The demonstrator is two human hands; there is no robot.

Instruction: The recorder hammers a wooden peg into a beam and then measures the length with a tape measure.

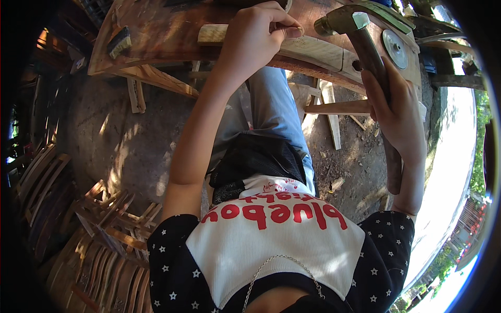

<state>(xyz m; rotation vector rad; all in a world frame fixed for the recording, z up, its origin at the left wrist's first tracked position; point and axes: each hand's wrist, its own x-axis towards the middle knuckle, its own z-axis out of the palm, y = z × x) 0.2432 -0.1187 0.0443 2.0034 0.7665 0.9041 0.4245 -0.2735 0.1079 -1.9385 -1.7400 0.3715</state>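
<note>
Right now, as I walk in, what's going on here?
A person at a wooden table has a hammer in the right hand, with the grip around its handle. The left hand is by a wood strip, thumb and finger pinched together; I can't tell what is between them. A brush lies toward the left, a metal disc toward the right.

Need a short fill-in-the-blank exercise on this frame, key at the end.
1. The right hand grips the hammer by its ____.
2. The brush lies to the ____ of the left hand.
3. The metal disc lies toward the ____ end of the table.
4. The black sleeves are patterned with white ____.

Missing words: handle; left; right; stars.
</note>
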